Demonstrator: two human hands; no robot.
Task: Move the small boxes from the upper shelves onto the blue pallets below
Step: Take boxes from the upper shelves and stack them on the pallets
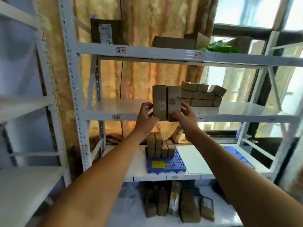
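Note:
I hold two small brown cardboard boxes side by side in front of the middle shelf [114,108]. My left hand [146,115] grips the left box [159,102]. The right box [173,100] is in my right hand [186,114]. A stack of several more small boxes [202,95] sits on that shelf to the right. Below, a blue pallet [165,166] with a yellow tag carries several small boxes [159,147] at its back. A second blue pallet [237,154] lies to the right on the same lower shelf.
White metal shelving uprights [73,95] frame the bay. Larger cartons [173,42] and a green item [221,47] stand on the top shelf. Brown packets [177,202] lie on the bottom shelf. Another white rack [24,112] stands to the left.

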